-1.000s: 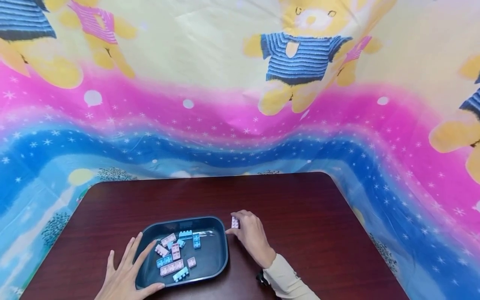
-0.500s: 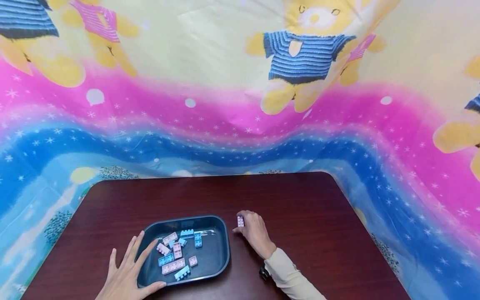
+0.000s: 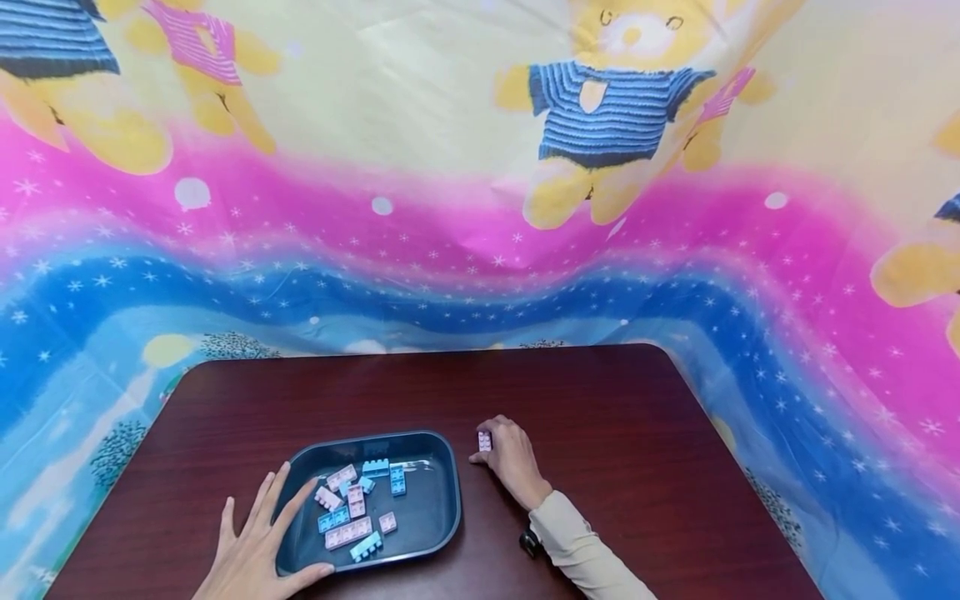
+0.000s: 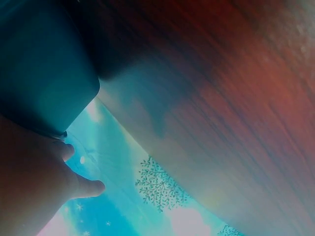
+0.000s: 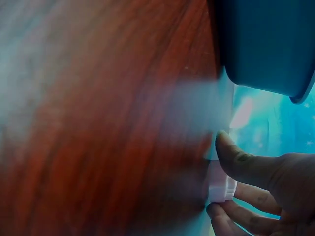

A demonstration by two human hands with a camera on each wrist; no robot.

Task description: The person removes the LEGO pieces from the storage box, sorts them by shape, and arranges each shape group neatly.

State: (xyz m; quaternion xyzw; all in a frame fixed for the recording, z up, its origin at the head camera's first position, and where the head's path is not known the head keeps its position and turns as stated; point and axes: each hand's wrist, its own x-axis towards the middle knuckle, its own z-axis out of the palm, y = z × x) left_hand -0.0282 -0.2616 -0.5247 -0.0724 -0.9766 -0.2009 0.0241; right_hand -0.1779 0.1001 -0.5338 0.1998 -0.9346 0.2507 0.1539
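In the head view, a dark blue-grey tray (image 3: pixel 420 533) on the table holds several pink and light blue toy building bricks. My left hand (image 3: pixel 251 537) lies at its left side with spread, mostly straight fingers, the thumb along the near rim and the index finger over the left rim. To the right of the tray, my right hand (image 3: pixel 513 462) pinches a pink building brick (image 3: pixel 484 442) between thumb and fingers. The right wrist view shows this pink brick (image 5: pixel 219 182) at the tabletop, studs facing the palm side, the thumb (image 5: pixel 246 164) on one side and fingertips on the other.
The dark red-brown wooden table (image 3: pixel 600 417) has rounded far corners. A patterned cloth (image 3: pixel 480 208) with bears hangs behind it and down along its sides. A black wrist strap (image 3: pixel 529 543) shows by the right sleeve.
My right hand has moved slightly to the right, away from the tray, with the pink building brick. The left hand and the tray look the same, apart from a slight camera shift.
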